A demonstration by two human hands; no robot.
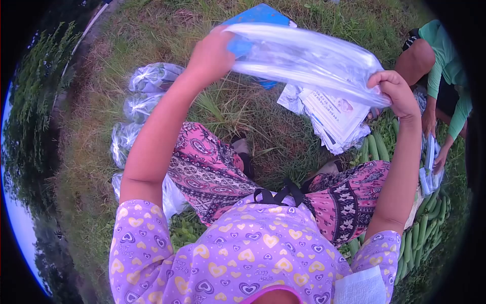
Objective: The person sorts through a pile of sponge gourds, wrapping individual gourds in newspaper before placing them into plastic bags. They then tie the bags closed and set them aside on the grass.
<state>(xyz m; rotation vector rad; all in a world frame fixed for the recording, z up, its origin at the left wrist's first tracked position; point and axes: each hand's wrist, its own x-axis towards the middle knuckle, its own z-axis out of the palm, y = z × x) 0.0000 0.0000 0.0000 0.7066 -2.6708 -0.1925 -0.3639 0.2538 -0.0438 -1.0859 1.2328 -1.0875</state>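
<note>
A clear plastic bag (304, 58) is stretched out in the air between my two hands. My left hand (210, 58) grips its left end, the fingers closed round the plastic and partly blurred. At the other end my right hand (397, 93) pinches the bag with bent fingers. Below the bag lies a stack of printed paper sheets (334, 116) on the grass. Behind it is a blue flat item (263, 16), partly covered by the plastic.
Tied clear bags (144, 107) stand in a row on the left. Long green vegetables (430, 218) lie in piles on the right. A co-worker in green sleeves (439, 61) crouches there, hands on a plastic bag (430, 175). My legs are spread over the grass.
</note>
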